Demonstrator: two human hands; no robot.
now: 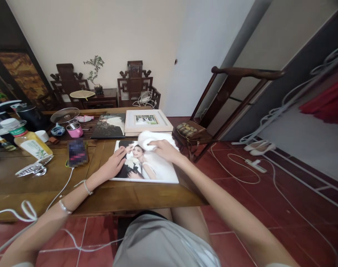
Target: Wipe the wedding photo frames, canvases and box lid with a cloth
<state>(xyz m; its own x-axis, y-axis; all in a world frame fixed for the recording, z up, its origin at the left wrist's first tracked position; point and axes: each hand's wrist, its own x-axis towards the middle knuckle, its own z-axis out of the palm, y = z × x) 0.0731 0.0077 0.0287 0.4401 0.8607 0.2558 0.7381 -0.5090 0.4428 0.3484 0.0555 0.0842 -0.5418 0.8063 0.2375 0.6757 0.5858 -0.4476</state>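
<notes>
A wedding photo panel (160, 168) lies flat near the front edge of the wooden table. My left hand (114, 163) rests on its left side, fingers stretched out over the picture's edge. My right hand (166, 150) grips a white cloth (147, 138) at the panel's upper right, pressing it against the surface. The cloth covers that part of the picture. Just behind the panel sit a white-framed photo (169, 122) and a darker photo panel (102, 128).
To the left on the table (96, 185) are a phone (76, 152) on a charging cable, a silver hair claw (35, 167), a yellow bottle (32, 142) and a pink mug (74, 130). A wooden chair (221, 92) holding a plaid bag (189, 130) stands at the right.
</notes>
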